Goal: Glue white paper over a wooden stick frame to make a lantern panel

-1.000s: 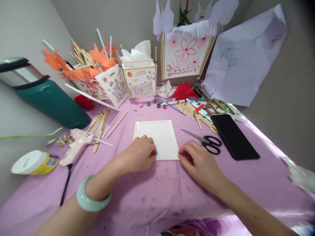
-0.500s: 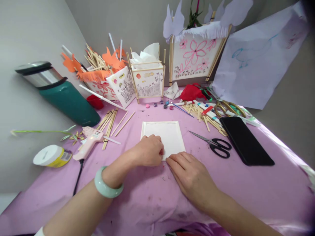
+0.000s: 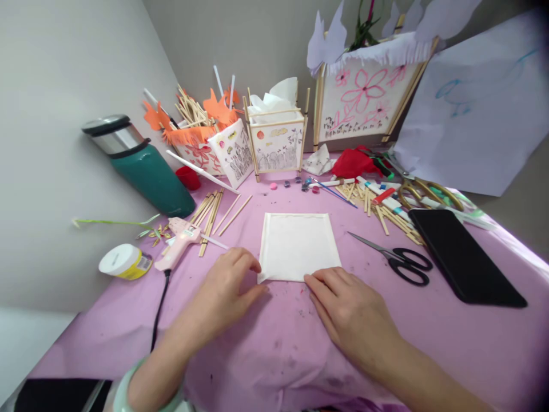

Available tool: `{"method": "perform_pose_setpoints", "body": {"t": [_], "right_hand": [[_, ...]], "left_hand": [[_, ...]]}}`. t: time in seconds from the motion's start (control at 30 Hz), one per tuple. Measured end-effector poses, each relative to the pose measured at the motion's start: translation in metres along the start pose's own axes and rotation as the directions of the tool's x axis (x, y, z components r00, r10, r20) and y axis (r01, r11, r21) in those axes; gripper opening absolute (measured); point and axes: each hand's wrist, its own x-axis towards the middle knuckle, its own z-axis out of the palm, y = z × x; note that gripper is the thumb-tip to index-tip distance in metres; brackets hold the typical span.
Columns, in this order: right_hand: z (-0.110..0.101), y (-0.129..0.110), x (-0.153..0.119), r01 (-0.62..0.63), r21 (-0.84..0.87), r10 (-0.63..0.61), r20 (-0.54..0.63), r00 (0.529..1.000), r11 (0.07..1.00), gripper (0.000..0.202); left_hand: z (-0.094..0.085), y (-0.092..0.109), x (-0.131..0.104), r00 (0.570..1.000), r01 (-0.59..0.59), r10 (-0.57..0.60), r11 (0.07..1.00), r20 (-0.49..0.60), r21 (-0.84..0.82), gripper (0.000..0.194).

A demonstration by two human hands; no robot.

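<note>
A white square panel with raised edges point(image 3: 300, 246) lies flat on the pink-purple cloth. Beside its near left corner is my left hand point(image 3: 231, 286), thumb and fingers apart, with the fingertips close to a small lifted flap at that corner. My right hand point(image 3: 347, 309) lies flat over the near right edge, fingers stretched out along it. Black-handled scissors point(image 3: 398, 257) rest to the right of the panel. On the left, a pink glue gun point(image 3: 182, 243) with a glue stick in it lies on the cloth.
At the far left are a teal bottle point(image 3: 150, 177) and a white-lidded jar point(image 3: 124, 262). Decorated boxes, one a small stick-framed box point(image 3: 278, 146), line the back. Sticks and pens point(image 3: 386, 200) are piled at the back right, near a black phone point(image 3: 463, 254).
My left hand has moved from the panel's middle to its near left corner, and its fingers have spread. My right hand stays on the near edge. The whole view has shifted left.
</note>
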Motion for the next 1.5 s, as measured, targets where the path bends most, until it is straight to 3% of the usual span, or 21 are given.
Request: {"method": "perform_pose_setpoints", "body": {"t": [0.1,0.23,0.67,0.8,1.07,1.33,1.5], "right_hand": [[0.000,-0.001,0.000,0.006,-0.004,-0.006,-0.009,1.000,1.000,0.021],[0.001,-0.001,0.000,-0.003,0.002,0.003,-0.014,1.000,1.000,0.021],[0.002,0.000,0.001,-0.021,0.036,0.022,-0.023,1.000,0.999,0.023],[0.002,0.001,0.001,-0.013,0.034,0.014,-0.022,1.000,0.999,0.023],[0.004,0.002,-0.002,-0.001,0.009,0.001,-0.011,1.000,1.000,0.029],[0.005,0.003,-0.003,0.012,-0.005,-0.012,-0.020,1.000,1.000,0.029],[0.005,0.002,-0.002,0.014,-0.001,-0.014,-0.021,1.000,1.000,0.029]], "left_hand": [[0.014,-0.001,-0.013,0.999,0.028,-0.024,0.996,-0.039,0.086,0.012],[0.024,-0.002,-0.012,0.999,0.029,-0.023,0.990,-0.038,0.141,0.005],[0.021,-0.003,0.005,0.996,0.081,-0.084,0.990,0.021,0.118,0.007],[0.026,-0.010,0.000,0.995,-0.033,0.039,0.997,-0.094,0.070,0.007],[0.034,-0.014,-0.014,0.923,-0.204,0.262,0.954,-0.282,0.219,0.012],[0.040,-0.018,-0.021,0.878,-0.327,0.407,0.894,-0.253,0.306,0.017],[0.041,-0.018,-0.023,0.881,-0.333,0.419,0.879,-0.221,0.341,0.016]]}}
